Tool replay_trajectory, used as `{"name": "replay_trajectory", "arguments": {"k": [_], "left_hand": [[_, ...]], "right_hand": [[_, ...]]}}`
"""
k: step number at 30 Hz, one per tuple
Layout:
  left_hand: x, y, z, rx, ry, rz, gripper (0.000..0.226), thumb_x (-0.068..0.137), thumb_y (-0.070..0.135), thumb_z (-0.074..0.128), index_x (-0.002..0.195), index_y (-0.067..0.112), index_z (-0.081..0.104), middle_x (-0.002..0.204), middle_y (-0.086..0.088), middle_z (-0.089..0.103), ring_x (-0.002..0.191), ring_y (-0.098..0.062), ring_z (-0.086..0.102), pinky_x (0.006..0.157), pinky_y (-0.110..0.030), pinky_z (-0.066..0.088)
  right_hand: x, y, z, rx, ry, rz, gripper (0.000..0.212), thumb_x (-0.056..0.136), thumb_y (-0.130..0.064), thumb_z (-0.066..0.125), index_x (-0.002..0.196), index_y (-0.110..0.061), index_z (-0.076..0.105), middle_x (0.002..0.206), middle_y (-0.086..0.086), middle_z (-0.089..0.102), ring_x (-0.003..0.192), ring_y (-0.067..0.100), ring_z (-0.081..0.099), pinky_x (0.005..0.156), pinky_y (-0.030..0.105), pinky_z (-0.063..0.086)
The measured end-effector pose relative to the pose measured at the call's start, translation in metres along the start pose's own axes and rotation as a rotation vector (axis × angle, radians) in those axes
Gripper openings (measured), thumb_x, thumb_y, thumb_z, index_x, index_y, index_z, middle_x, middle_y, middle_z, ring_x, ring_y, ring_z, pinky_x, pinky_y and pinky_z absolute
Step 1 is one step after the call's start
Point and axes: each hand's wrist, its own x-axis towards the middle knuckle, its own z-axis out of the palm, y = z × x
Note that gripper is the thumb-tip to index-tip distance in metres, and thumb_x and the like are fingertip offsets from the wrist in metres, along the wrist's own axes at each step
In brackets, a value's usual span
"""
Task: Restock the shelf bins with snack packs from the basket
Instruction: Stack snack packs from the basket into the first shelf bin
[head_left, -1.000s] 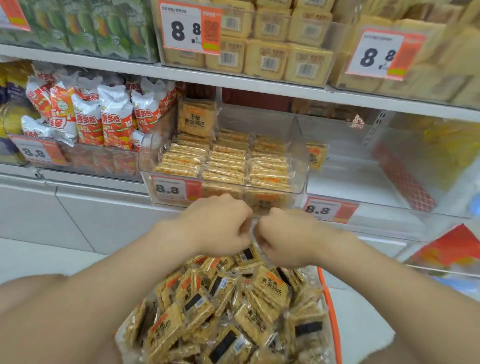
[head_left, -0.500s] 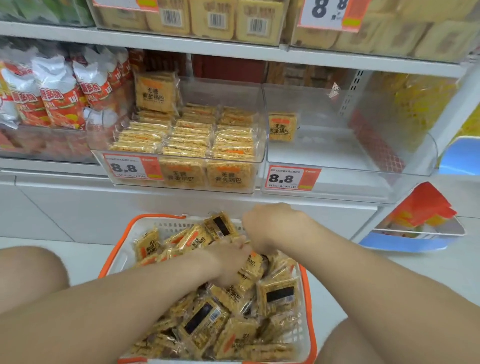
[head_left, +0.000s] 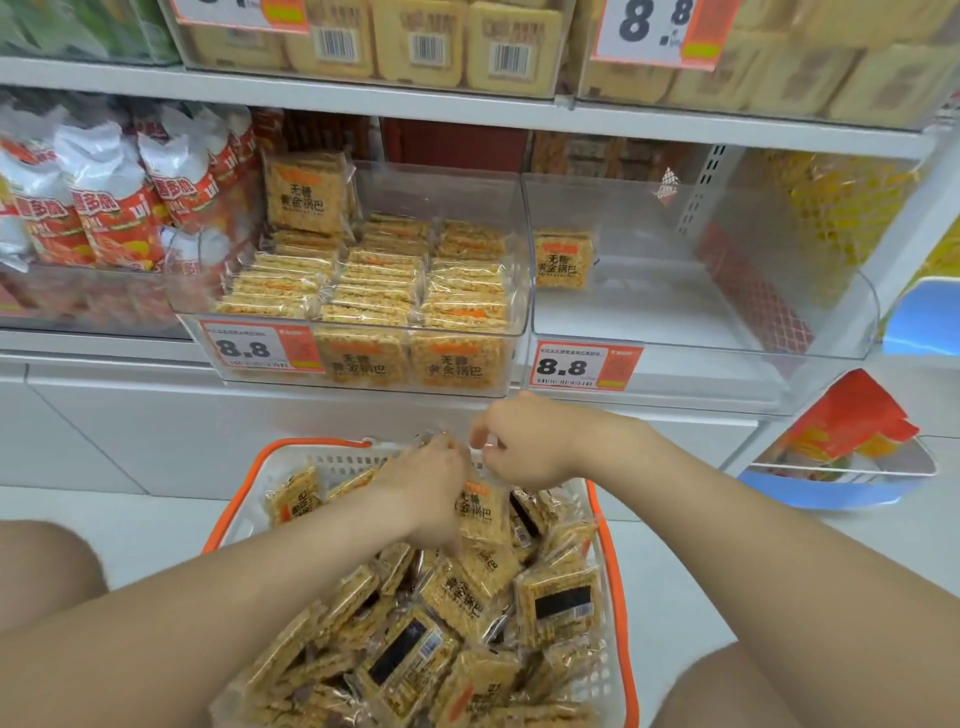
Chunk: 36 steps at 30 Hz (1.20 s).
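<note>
a white plastic basket with an orange rim sits on the pale floor below the shelf, between the person's left knee and right knee. it is heaped with square clear-wrapped golden snack packs lying at all angles, some showing black labels.

both hands are over the basket's far edge. the left hand grips one upright snack pack at the far middle of the heap, printed face toward the camera. its fingertips bend onto crinkled wrapper at the pack's top; the rest of the fingers are hidden behind the back of the hand. the right hand hangs just beside it, above the same pack, fingers curled with thumb and forefinger drawn close (whether they pinch the wrapper i cannot tell).

on the white metal shelf, the left clear plastic bin is nearly full: three rows of the same packs stand on edge from front wall to back, and one display pack stands face forward in its back left corner. the right clear plastic bin, just beside it, holds a single pack upright at its back left corner. an orange and white price tag reading 8.8 sits at the front left corner of the left bin, a second tag likewise on the right one. past the left bin's left wall are red and white snack bags. at the right, on the floor, lies a blue and white tray.
</note>
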Motion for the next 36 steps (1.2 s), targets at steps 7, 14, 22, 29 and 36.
{"name": "replay_trajectory", "arguments": {"k": [7, 14, 22, 29, 36], "left_hand": [[-0.049, -0.032, -0.048, -0.211, 0.316, 0.133, 0.100, 0.058, 0.030, 0.104, 0.139, 0.032, 0.046, 0.137, 0.013, 0.050, 0.127, -0.013, 0.050, 0.104, -0.033, 0.047], [-0.079, -0.056, -0.080, -0.373, 0.614, 0.337, 0.078, 0.064, 0.021, 0.094, 0.124, 0.039, 0.046, 0.120, 0.025, 0.041, 0.115, 0.006, 0.046, 0.088, -0.022, 0.042], [-0.079, -0.068, -0.097, -0.597, 0.894, 0.245, 0.083, 0.060, 0.016, 0.100, 0.123, 0.038, 0.051, 0.124, 0.020, 0.049, 0.109, 0.003, 0.052, 0.088, -0.024, 0.045], [-0.074, -0.076, -0.106, -0.563, 0.920, 0.197, 0.083, 0.060, 0.012, 0.100, 0.125, 0.035, 0.054, 0.129, 0.014, 0.041, 0.118, 0.013, 0.042, 0.088, -0.004, 0.034], [-0.069, -0.095, -0.122, -0.575, 0.945, 0.082, 0.083, 0.066, 0.017, 0.099, 0.131, 0.033, 0.051, 0.133, 0.012, 0.037, 0.118, -0.004, 0.045, 0.090, -0.006, 0.034]], "right_hand": [[-0.013, -0.019, -0.017, 0.134, 0.126, -0.054, 0.022, 0.101, -0.015, 0.043, 0.110, -0.012, 0.063, 0.082, 0.007, 0.067, 0.075, 0.027, 0.066, 0.062, 0.041, 0.053], [-0.017, -0.043, -0.040, 0.651, 0.613, -0.059, 0.019, 0.093, -0.017, 0.062, 0.103, -0.027, 0.074, 0.088, -0.006, 0.075, 0.080, 0.007, 0.069, 0.066, 0.024, 0.055], [0.005, -0.054, -0.045, 1.266, 0.705, -0.045, 0.017, 0.103, -0.035, 0.062, 0.110, -0.022, 0.072, 0.102, 0.005, 0.075, 0.090, 0.031, 0.069, 0.075, 0.054, 0.057], [0.026, -0.065, -0.047, 1.360, 0.706, -0.051, 0.035, 0.102, -0.048, 0.048, 0.108, -0.026, 0.075, 0.108, 0.007, 0.078, 0.108, 0.033, 0.072, 0.095, 0.068, 0.055], [0.045, -0.077, -0.055, 1.362, 0.687, 0.028, 0.025, 0.103, -0.029, 0.055, 0.110, -0.015, 0.074, 0.103, 0.005, 0.079, 0.094, 0.030, 0.077, 0.086, 0.056, 0.062]]}}
